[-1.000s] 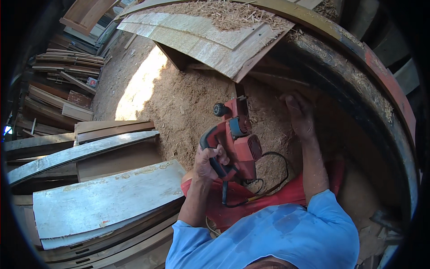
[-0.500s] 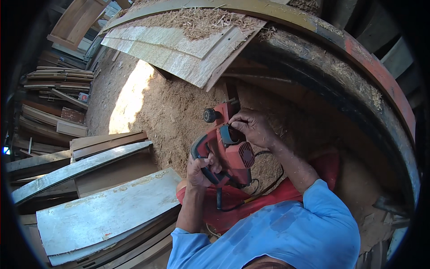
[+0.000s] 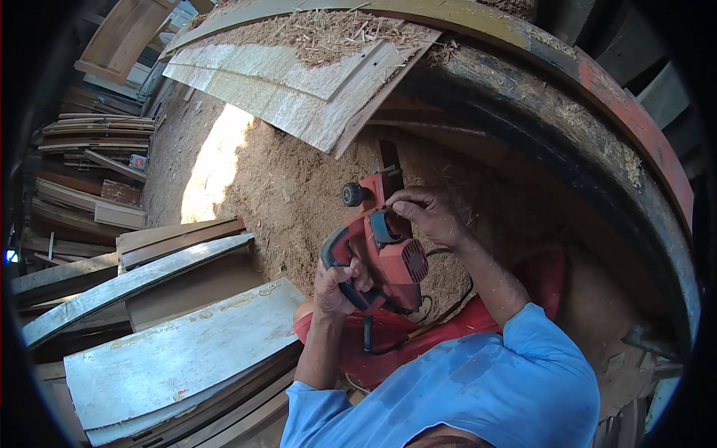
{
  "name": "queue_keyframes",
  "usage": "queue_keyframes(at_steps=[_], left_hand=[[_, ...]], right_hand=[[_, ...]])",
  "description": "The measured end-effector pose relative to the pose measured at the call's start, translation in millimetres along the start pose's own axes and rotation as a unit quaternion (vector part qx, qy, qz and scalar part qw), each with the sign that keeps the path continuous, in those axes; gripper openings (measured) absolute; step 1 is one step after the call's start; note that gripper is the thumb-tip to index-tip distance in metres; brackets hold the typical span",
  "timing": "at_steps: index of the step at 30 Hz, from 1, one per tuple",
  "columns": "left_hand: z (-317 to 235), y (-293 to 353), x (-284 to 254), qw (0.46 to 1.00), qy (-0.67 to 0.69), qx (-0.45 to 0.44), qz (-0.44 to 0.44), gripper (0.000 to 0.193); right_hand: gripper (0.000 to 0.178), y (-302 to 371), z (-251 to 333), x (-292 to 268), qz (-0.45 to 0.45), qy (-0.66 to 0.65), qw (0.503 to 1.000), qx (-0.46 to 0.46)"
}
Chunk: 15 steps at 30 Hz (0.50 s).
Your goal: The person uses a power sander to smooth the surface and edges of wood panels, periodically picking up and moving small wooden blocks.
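Observation:
A red and black electric hand planer [image 3: 376, 250] is held up over the shavings-covered ground, its round black front knob [image 3: 353, 195] pointing away from me. My left hand [image 3: 334, 288] is closed around the planer's rear handle. Thumb and fingers of my right hand [image 3: 429, 214] are pinched together at the upper edge of the dark chip outlet [image 3: 382, 227]. Whatever they pinch, if anything, is too small or hidden to make out. From the planer's back end a black cord [image 3: 367, 334] runs down beside red cloth [image 3: 478, 322] over my legs.
Ahead, a pale wooden panel [image 3: 276, 101] rests with curly shavings [image 3: 328, 37] on top. A long dark bench edge [image 3: 538, 112] curves along the right. Stacked boards and a whitish panel [image 3: 179, 358] lie at left, beside a sunlit patch of ground [image 3: 216, 164].
My right fingers have drawn slightly out of the chip outlet toward its upper edge. The planer sits a little farther right in view; my left hand keeps its grip.

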State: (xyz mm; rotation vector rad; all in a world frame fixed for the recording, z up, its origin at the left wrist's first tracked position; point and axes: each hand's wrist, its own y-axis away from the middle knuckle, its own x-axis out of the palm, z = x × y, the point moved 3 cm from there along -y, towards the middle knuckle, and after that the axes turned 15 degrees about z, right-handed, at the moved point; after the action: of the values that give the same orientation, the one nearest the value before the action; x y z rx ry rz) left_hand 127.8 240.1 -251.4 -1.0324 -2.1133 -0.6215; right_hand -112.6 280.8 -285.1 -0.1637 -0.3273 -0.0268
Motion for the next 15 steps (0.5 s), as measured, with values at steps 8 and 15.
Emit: queue_keyframes(at_steps=[8, 15], left_hand=[[1, 5, -4, 1.0, -0.008, -0.003, 0.004, 0.046], [5, -5, -13, 0.998, -0.027, -0.024, 0.045, 0.035]], right_hand=[[0.018, 8, 4, -28, -0.029, 0.024, 0.999, -0.03], [0.014, 3, 8, -11, 0.025, 0.196, 0.98, -0.032]])
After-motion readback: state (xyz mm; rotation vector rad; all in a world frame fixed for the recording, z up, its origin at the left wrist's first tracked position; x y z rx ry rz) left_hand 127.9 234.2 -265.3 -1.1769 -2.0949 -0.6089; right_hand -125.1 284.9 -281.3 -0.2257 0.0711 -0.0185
